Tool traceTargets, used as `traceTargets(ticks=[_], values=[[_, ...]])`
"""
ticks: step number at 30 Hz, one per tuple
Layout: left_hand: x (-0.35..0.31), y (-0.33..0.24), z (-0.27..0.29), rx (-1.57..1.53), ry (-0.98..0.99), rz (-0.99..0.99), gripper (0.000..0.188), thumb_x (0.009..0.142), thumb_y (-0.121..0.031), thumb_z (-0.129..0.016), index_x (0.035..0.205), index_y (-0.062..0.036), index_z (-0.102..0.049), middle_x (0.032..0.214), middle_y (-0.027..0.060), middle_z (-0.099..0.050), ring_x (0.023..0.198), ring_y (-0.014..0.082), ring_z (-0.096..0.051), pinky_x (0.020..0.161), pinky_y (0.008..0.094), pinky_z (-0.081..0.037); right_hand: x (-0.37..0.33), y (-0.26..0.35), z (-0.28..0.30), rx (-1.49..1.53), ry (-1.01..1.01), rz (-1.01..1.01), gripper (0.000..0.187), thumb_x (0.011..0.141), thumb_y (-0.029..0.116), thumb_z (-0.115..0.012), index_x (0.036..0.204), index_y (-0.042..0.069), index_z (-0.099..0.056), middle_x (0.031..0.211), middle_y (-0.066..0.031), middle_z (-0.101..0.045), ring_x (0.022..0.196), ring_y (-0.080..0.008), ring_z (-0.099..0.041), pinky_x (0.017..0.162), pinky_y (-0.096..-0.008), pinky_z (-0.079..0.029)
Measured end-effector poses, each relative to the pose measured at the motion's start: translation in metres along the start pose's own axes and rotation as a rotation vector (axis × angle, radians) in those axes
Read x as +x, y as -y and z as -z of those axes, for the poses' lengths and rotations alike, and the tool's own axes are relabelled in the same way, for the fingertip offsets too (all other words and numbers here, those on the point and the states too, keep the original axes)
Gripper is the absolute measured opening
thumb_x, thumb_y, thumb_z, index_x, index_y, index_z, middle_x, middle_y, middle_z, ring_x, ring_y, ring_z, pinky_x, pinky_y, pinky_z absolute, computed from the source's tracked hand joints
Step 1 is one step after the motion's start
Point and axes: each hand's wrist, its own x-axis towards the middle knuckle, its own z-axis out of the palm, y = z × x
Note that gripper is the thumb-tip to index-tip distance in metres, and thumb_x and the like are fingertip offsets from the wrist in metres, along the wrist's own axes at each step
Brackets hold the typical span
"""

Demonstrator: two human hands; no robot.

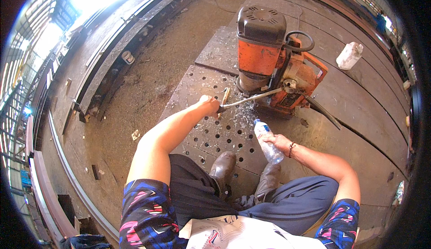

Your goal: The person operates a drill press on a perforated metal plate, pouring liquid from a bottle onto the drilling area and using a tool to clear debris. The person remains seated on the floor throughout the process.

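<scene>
An orange and black magnetic drill [256, 53] stands upright on a steel plate [184, 98] drilled with several round holes. From its side hub a long feed handle [253, 98] reaches toward me, and my left hand [209, 105] is closed around its end. In my right hand [280, 144] is a clear plastic bottle [272, 152], tilted with its neck toward the foot of the drill. Curled metal shavings [247, 113] are scattered between the bottle's mouth and the drill. The drill's cutting tip is hidden behind the handle and shavings.
My boots [223, 166] rest on the plate close below the bottle. A second bar [324, 113] of the drill juts to the right. Farther right lies a whitish plastic container [349, 55]. Long steel beams [112, 53] run along the left, near a small bucket [128, 57].
</scene>
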Motion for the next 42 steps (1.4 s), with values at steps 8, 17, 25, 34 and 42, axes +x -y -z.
traceTargets(ticks=[8, 17, 25, 34, 42], values=[[-0.004, -0.004, 0.007, -0.011, 0.010, 0.000, 0.039, 0.070, -0.048, -0.078, 0.095, -0.0175, -0.075, 0.090, 0.0071, -0.072, 0.087, 0.0243, -0.069, 0.073, 0.0367, -0.053, 0.006, -0.007, 0.005, -0.024, -0.004, -0.002, 0.034, 0.085, 0.024, -0.070, 0.111, 0.001, -0.065, 0.097, -0.0070, -0.069, 0.079, -0.0166, -0.066, 0.072, -0.0310, -0.053], [-0.004, -0.004, 0.004, -0.033, 0.013, 0.016, 0.040, 0.069, -0.047, -0.079, 0.095, -0.0161, -0.075, 0.090, 0.0087, -0.072, 0.088, 0.0256, -0.069, 0.074, 0.0376, -0.053, -0.007, 0.005, -0.003, -0.028, -0.014, 0.000, 0.039, 0.083, 0.030, -0.072, 0.109, 0.002, -0.065, 0.095, -0.0056, -0.068, 0.078, -0.0156, -0.066, 0.071, -0.0305, -0.052], [-0.001, -0.004, 0.003, -0.032, -0.004, 0.014, 0.040, 0.069, -0.047, -0.079, 0.093, -0.0157, -0.075, 0.089, 0.0087, -0.072, 0.086, 0.0258, -0.069, 0.073, 0.0376, -0.053, 0.002, -0.005, 0.005, 0.014, -0.008, 0.054, 0.035, 0.082, 0.030, -0.074, 0.103, 0.003, -0.067, 0.094, -0.0058, -0.068, 0.080, -0.0165, -0.066, 0.072, -0.0312, -0.052], [-0.002, -0.003, 0.003, -0.057, -0.038, -0.035, 0.038, 0.069, -0.046, -0.079, 0.090, -0.0150, -0.074, 0.084, 0.0086, -0.071, 0.081, 0.0255, -0.069, 0.070, 0.0386, -0.053, 0.004, -0.005, 0.006, -0.056, -0.026, 0.000, 0.040, 0.083, 0.027, -0.071, 0.112, 0.001, -0.063, 0.098, -0.0075, -0.068, 0.079, -0.0173, -0.066, 0.071, -0.0310, -0.053], [0.001, 0.001, -0.005, -0.069, -0.076, -0.048, 0.040, 0.067, -0.045, -0.079, 0.087, -0.0106, -0.073, 0.081, 0.0110, -0.071, 0.076, 0.0284, -0.069, 0.066, 0.0400, -0.054, 0.006, -0.008, 0.005, -0.013, -0.004, 0.030, 0.040, 0.082, 0.031, -0.073, 0.107, 0.002, -0.066, 0.097, -0.0073, -0.068, 0.084, -0.0182, -0.066, 0.075, -0.0325, -0.052]])
